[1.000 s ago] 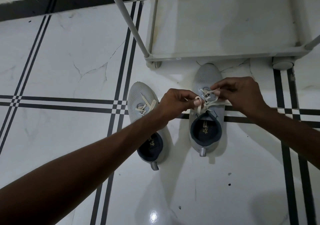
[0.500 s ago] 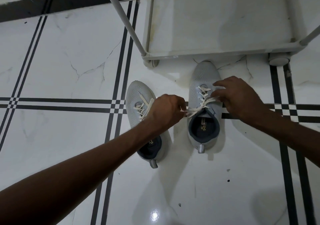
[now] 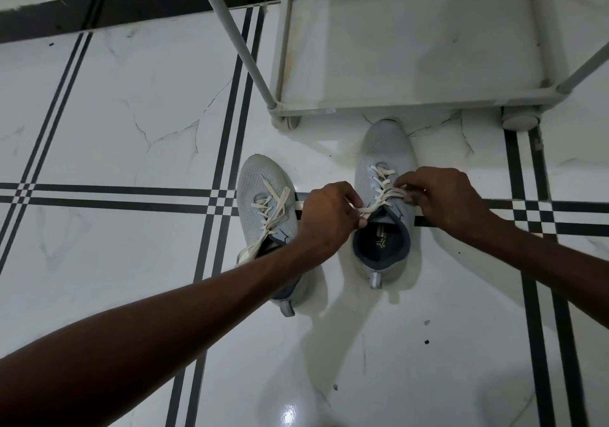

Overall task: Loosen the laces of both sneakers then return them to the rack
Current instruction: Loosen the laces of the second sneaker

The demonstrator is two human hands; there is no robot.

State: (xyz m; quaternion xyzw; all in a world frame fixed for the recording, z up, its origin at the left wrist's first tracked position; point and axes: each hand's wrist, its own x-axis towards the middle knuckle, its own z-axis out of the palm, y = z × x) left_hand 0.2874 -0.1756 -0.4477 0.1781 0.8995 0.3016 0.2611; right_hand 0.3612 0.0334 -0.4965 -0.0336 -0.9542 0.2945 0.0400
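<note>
Two light grey sneakers with cream laces stand side by side on the tiled floor, toes pointing at the rack. The left sneaker [image 3: 263, 189] has slack laces trailing off its left side; my left forearm hides its heel opening. The right sneaker [image 3: 385, 150] sits just in front of the rack. My left hand [image 3: 326, 215] pinches a lace end of the right sneaker's laces [image 3: 382, 192] at the tongue. My right hand [image 3: 445, 202] grips the crossed laces from the right side.
A white wheeled shoe rack [image 3: 408, 107] stands at the top right, its lowest shelf bare, with slanted poles [image 3: 237, 38] rising from its corners. The glossy white floor has black stripe lines [image 3: 115, 192]. A dark skirting band runs along the far wall.
The knot on the right sneaker has come undone. Both hands moved slightly lower on the laces, and my left hand now pulls a lace end leftward.
</note>
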